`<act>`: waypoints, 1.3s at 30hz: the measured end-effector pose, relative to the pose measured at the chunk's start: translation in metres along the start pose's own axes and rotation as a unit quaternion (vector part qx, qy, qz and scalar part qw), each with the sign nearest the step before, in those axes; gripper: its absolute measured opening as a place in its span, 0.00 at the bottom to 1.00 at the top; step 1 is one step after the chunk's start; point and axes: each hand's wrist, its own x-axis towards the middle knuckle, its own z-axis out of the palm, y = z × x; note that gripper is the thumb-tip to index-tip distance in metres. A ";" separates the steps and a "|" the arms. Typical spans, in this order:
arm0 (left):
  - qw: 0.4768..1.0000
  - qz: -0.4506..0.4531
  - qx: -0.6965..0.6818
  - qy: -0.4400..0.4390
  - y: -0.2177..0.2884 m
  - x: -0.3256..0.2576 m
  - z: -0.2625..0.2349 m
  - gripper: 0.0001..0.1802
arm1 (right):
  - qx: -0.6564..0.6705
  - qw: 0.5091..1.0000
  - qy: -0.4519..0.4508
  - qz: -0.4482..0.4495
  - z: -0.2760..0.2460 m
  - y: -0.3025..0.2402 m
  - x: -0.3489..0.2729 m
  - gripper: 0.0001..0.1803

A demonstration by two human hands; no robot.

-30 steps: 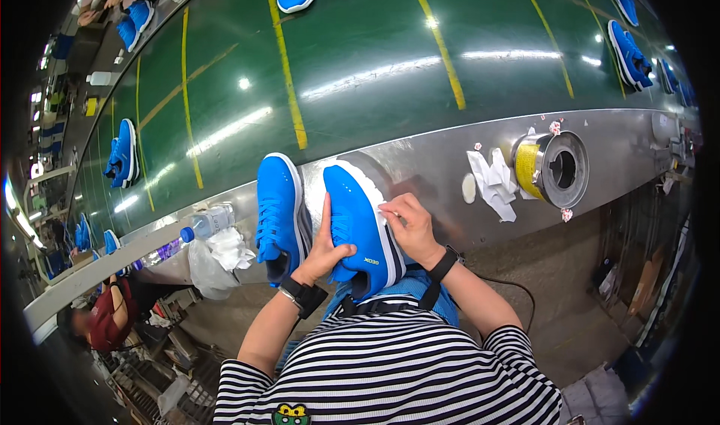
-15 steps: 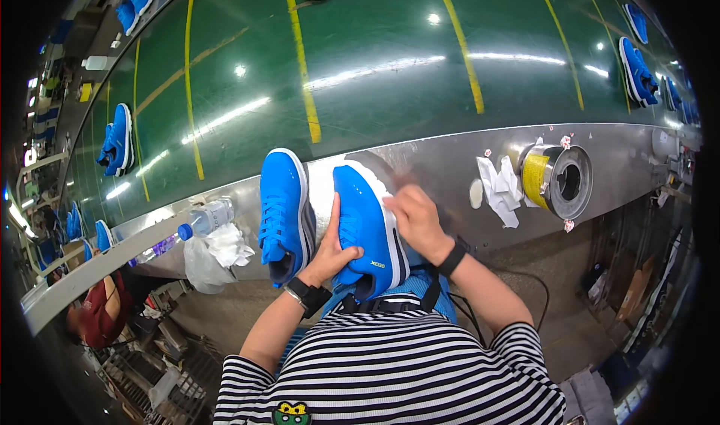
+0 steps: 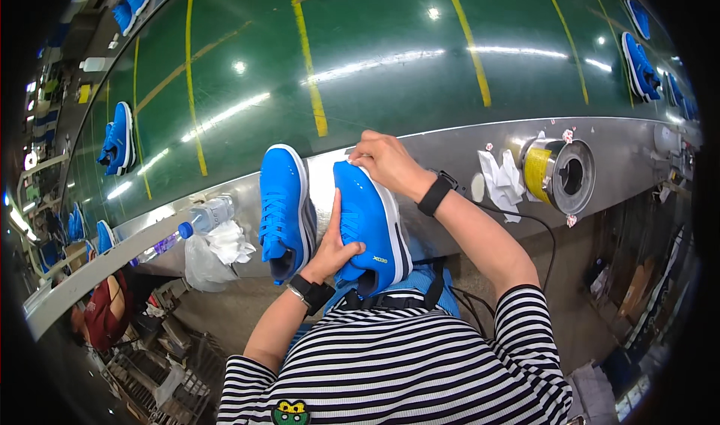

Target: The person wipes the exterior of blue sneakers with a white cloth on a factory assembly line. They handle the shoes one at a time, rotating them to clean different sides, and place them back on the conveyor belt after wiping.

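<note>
A blue sneaker [image 3: 369,219] with a white sole and dark stripes lies tilted in front of me, toe pointing away. Around its laced side wraps my left hand [image 3: 334,251], thumb across the upper and index finger stretched along the laces. My right hand [image 3: 386,163] is at the toe, its fingertips pinched together against the white sole edge; whatever they may hold is too small to make out. Just left of these, a second blue sneaker [image 3: 283,208] rests on the metal ledge, its laces done up.
Beyond the metal ledge [image 3: 442,151] runs a green belt [image 3: 390,43] with yellow lines and more blue sneakers [image 3: 117,140]. On the right are crumpled paper [image 3: 501,181] and a metal tin [image 3: 574,176]. Left stand a water bottle [image 3: 206,219] and a plastic bag [image 3: 202,264].
My right hand has moved from the sole's right side up to the toe. My left hand keeps its hold. The shoes at the belt's top have shifted slightly.
</note>
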 end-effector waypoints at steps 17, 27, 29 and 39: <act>1.000 0.003 0.018 0.017 -0.004 -0.002 0.000 0.57 | 0.250 0.919 0.133 0.276 0.007 -0.005 -0.152 0.04; 1.000 -0.002 0.009 0.024 0.001 0.000 0.003 0.57 | 0.109 0.968 0.188 0.123 0.019 -0.018 -0.109 0.05; 1.000 -0.001 0.007 0.025 0.000 -0.001 0.003 0.57 | 0.075 0.977 0.174 0.099 0.023 -0.016 -0.118 0.05; 1.000 -0.006 -0.014 0.010 0.003 -0.002 0.005 0.55 | -0.003 0.980 0.196 0.024 0.026 -0.018 -0.094 0.05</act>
